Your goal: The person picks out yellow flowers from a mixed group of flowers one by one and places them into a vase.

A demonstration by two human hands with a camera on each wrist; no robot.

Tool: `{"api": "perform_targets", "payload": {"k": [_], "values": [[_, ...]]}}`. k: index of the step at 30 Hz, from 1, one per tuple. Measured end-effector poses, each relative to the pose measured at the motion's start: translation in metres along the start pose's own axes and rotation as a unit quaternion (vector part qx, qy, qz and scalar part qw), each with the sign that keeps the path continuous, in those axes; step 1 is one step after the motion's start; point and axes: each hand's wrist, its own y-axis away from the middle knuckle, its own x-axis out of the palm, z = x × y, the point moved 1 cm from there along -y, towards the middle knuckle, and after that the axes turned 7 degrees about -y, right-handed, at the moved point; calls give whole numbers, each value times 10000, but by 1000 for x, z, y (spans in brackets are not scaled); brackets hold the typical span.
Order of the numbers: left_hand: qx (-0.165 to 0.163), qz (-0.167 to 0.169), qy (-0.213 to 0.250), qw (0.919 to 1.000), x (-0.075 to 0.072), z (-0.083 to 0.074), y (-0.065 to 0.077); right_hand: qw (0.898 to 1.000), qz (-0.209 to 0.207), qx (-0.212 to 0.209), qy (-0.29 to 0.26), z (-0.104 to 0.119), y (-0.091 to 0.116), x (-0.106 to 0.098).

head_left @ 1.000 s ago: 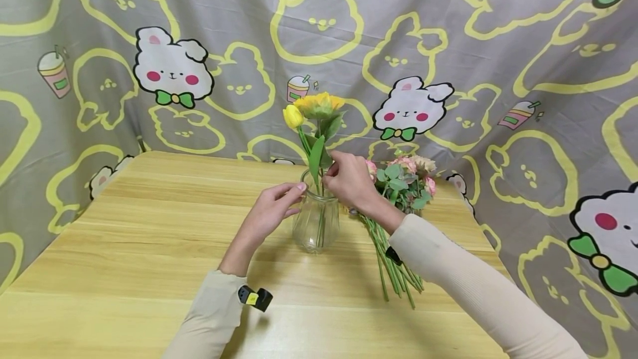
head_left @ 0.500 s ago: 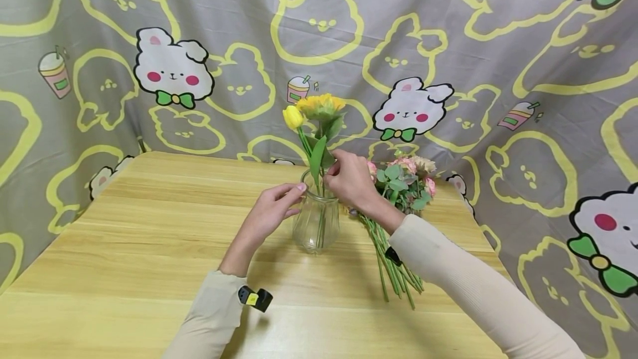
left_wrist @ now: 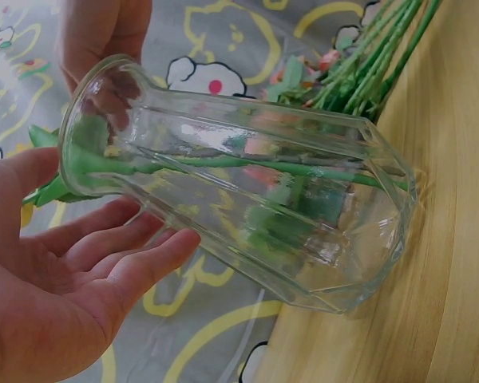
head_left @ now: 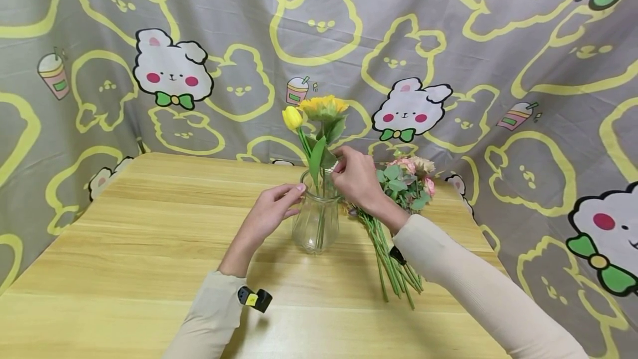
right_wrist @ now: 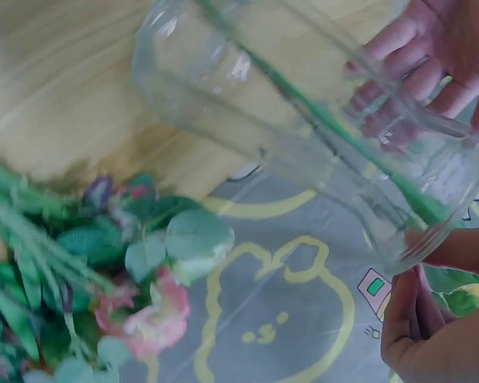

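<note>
A clear glass vase (head_left: 314, 226) stands upright on the table. In it are a yellow tulip (head_left: 292, 118) and a yellow sunflower (head_left: 323, 108), their stems running down inside the glass. My left hand (head_left: 273, 206) is at the left of the neck, thumb tip by the rim and fingers extended alongside, as the left wrist view shows. My right hand (head_left: 360, 181) is at the right side of the mouth with bent fingers, close to the sunflower's leaf and stem. In the right wrist view its fingers (right_wrist: 407, 307) are by the rim; whether they pinch anything is unclear.
A bunch of pink and cream flowers (head_left: 408, 179) with green leaves lies right of the vase, its long stems (head_left: 394, 262) pointing toward me. A patterned grey curtain (head_left: 239, 26) hangs behind the wooden table (head_left: 124, 248).
My right hand has shifted slightly right, away from the stem. The sunflower has leaned a little to the right. The left hand and vase look unmoved.
</note>
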Motion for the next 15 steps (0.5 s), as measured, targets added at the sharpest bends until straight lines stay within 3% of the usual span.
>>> {"api": "perform_targets", "payload": {"k": [5, 15], "values": [[22, 2, 20, 10000, 0, 1, 0, 9999, 5, -130, 18, 0, 0, -3], [30, 19, 18, 10000, 0, 1, 1, 9995, 66, 295, 119, -10, 0, -17]]}}
